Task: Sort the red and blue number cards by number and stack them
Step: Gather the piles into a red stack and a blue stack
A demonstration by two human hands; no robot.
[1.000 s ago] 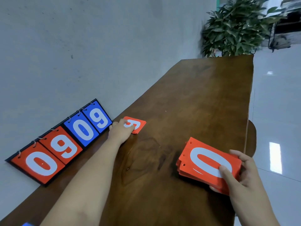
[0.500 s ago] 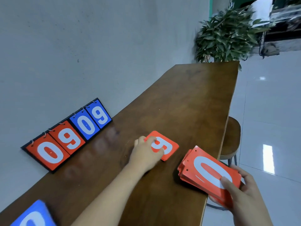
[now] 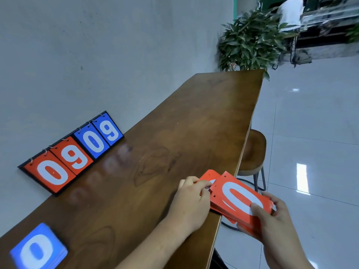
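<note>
Nearest the viewer, at the table's near left corner, a blue card stack [image 3: 37,249] lies flat on the wood, its top card showing a white 0. The picture is blurred there, so the card count cannot be told.

At the near right, the right hand [image 3: 275,226] grips a red card stack [image 3: 240,200]. The thumb [image 3: 257,209] presses down on the top card, over the lower part of its white 0, and the other fingers [image 3: 274,199] curl round the stack's far side and underneath. The stack is slightly fanned at its lower edge. It is tilted and overhangs the right edge of the table [image 3: 174,123], with its punched edge pointing towards the left hand.

The left hand [image 3: 192,200] is just beside that punched edge, its forearm stretched over the wood. Its fingers [image 3: 202,184] are curled together and pinch a single red card [image 3: 208,175] at its near edge. This card is partly covered by the stack's far corner, so its number is hidden. Whether it rests on the table cannot be told.

Further back on the left, a flip scoreboard [image 3: 71,154] leans against the grey wall [image 3: 97,55]. It reads 0 and 9 in red, then 0 and 9 in blue, all hung on rings.

Past the table's right edge stands a round wooden stool [image 3: 254,150] on a glossy floor [image 3: 310,133]. A potted plant [image 3: 250,39] stands at the table's far end, and a person in a white top [image 3: 290,12] is beyond it, blurred.
</note>
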